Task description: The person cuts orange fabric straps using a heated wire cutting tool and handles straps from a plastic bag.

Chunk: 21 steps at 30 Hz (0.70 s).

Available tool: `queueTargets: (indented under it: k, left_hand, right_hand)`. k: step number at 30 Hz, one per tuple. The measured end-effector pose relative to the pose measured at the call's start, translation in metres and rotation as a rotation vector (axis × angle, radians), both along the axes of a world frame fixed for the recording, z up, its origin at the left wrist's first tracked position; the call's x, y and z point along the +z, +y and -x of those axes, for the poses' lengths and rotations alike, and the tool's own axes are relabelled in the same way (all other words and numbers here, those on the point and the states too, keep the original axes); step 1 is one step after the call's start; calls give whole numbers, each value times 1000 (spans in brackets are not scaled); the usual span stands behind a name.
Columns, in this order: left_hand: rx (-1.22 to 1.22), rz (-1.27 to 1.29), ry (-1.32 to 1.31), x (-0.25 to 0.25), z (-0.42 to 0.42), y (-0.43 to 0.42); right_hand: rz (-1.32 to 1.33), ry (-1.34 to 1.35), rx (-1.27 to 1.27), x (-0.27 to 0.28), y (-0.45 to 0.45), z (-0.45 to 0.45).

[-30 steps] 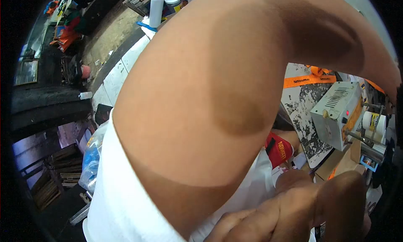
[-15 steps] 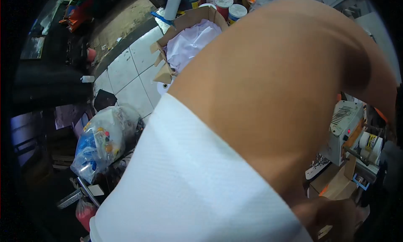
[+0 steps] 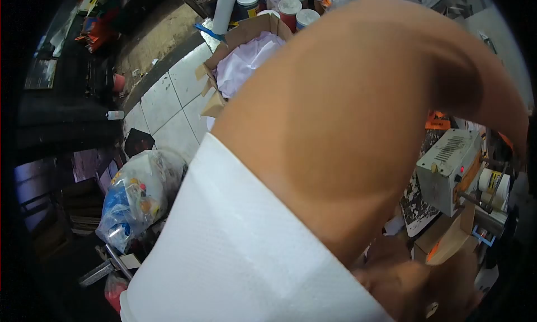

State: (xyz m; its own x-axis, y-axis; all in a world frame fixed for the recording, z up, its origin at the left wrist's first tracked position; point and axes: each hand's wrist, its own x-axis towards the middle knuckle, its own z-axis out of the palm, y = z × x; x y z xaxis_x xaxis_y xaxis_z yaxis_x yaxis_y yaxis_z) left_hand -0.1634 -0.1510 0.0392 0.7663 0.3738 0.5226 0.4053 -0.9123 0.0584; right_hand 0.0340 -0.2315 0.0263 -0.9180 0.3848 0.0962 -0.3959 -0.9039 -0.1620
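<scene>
A large bare arm (image 3: 335,115) coming out of a white sleeve (image 3: 240,249) fills the middle of the head view and hides much of the work area. Low at the right, two hand-like shapes lie close together in shadow. The nearer one (image 3: 394,280) is partly behind the sleeve; the other (image 3: 456,280) is beside an open cardboard box (image 3: 456,238). I cannot tell which is my left hand and which my right. Their fingers are dark and smeared, and anything they hold is hidden. Just above the box stands a grey metal machine (image 3: 447,171) with a red light.
A cardboard box (image 3: 268,24) with pale lilac cloth (image 3: 246,65) sits on the tiled floor (image 3: 168,109). Lidded tubs (image 3: 290,8) stand behind it. A clear plastic bag (image 3: 137,193) of coloured items lies at the left. A white roll (image 3: 495,183) is beside the machine.
The view has shifted slightly, and more of the grey machine and the speckled board beside it shows. The hand shapes at the lower right have moved and show more.
</scene>
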Motion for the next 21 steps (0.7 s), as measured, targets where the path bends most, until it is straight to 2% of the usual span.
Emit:
queueTargets:
  k: [4, 8, 10, 11, 13, 18, 20, 21]
  left_hand:
    - [0, 73, 68, 19, -14, 20]
    - [119, 230, 282, 51, -64, 80]
    - [305, 372, 423, 50, -105, 143]
    - [740, 406, 354, 30, -154, 198]
    - [335, 137, 70, -20, -123, 240]
    - [331, 184, -133, -34, -111, 222]
    - [427, 280, -83, -28, -115, 217]
    - [211, 192, -86, -25, -106, 220]
  right_hand:
    - [-26, 18, 7, -11, 15, 6]
    - [-68, 79, 7, -41, 35, 14]
    - [-146, 268, 131, -67, 42, 18]
    - [-165, 282, 123, -69, 43, 19]
    - [-167, 267, 103, -71, 41, 22]
    - [-230, 299, 125, -93, 44, 20]
    - [-144, 253, 182, -105, 44, 11]
    - [-243, 347, 71, -106, 44, 14]
